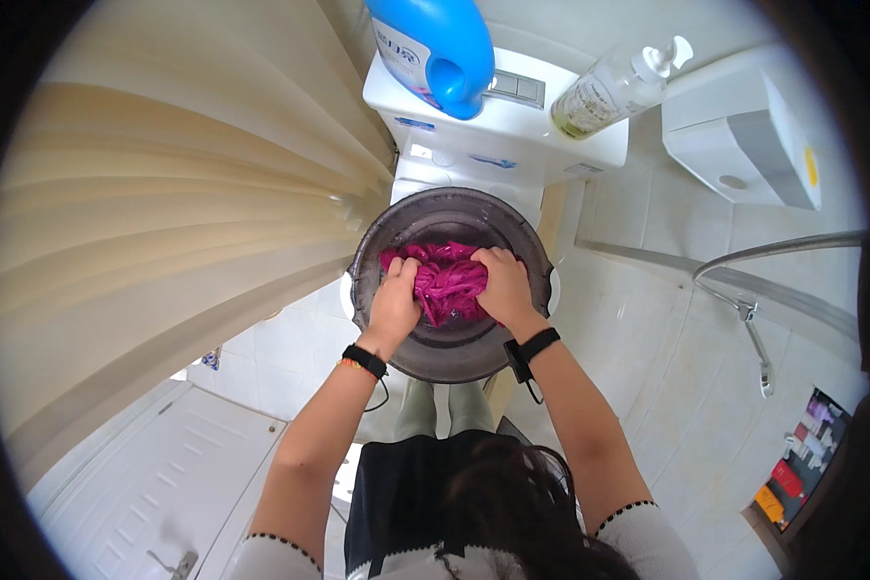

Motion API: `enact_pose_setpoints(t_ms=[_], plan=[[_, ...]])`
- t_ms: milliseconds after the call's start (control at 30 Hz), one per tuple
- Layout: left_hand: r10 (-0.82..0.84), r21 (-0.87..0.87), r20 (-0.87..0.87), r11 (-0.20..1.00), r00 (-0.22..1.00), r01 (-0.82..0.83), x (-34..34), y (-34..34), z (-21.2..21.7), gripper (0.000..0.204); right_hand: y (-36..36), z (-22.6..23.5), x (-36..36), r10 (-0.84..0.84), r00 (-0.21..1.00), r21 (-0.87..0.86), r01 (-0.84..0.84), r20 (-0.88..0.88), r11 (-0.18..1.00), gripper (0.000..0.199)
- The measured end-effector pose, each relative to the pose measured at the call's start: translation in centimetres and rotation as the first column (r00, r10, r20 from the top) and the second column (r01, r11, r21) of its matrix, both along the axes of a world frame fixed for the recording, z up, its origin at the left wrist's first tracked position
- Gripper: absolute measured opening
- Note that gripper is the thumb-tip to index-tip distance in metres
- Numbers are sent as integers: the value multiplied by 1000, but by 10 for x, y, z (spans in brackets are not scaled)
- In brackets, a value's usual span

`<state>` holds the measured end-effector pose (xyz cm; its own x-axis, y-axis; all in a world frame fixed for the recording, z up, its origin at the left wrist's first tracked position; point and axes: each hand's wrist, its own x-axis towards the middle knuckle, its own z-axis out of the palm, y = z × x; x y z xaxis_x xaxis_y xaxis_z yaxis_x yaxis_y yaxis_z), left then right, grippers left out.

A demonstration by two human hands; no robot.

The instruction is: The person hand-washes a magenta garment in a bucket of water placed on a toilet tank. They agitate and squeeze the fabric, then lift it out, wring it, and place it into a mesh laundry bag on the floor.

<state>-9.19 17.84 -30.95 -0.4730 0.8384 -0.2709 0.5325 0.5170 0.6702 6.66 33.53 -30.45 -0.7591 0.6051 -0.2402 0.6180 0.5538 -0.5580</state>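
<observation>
A dark round basin (451, 358) rests on a white toilet (498, 145) in the middle of the view. Inside it lies a wet magenta cloth (449, 275), bunched up. My left hand (394, 300) grips the cloth's left side. My right hand (503, 285) grips its right side. Both hands are inside the basin with fingers curled into the fabric. Each wrist wears a black band.
A blue detergent bottle (433, 48) and a clear pump bottle (617, 87) stand on the toilet tank. A cream curtain (164, 222) hangs at left. A white wall dispenser (744, 140) and a metal hose (754, 338) are at right. White door (155, 493) at lower left.
</observation>
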Motion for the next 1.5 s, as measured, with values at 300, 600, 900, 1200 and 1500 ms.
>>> enact_pose_setpoints(t_ms=[300, 600, 900, 1200, 1500], plan=[[142, 51, 10, 989, 990, -142, 23, -25, 27, 65, -19, 24, 16, 57, 983, 46, -50, -174, 998, 48], [57, -18, 202, 998, 978, -55, 18, -54, -11, 68, -27, -14, 50, 256, 941, 265, -311, 223, 913, 58], [-281, -214, -39, 940, 959, 267, 3, -19, -39, 106, -44, -29, 19, 149, 989, 72, -148, -16, 986, 91], [-449, -461, -140, 819, 882, 343, -1, 19, -116, 98, -17, -105, -11, 248, 868, 31, -288, 430, 957, 141], [-471, -563, -213, 775, 856, 287, -13, 57, -187, 83, 16, -172, -40, 207, 853, -13, -229, 479, 973, 136]])
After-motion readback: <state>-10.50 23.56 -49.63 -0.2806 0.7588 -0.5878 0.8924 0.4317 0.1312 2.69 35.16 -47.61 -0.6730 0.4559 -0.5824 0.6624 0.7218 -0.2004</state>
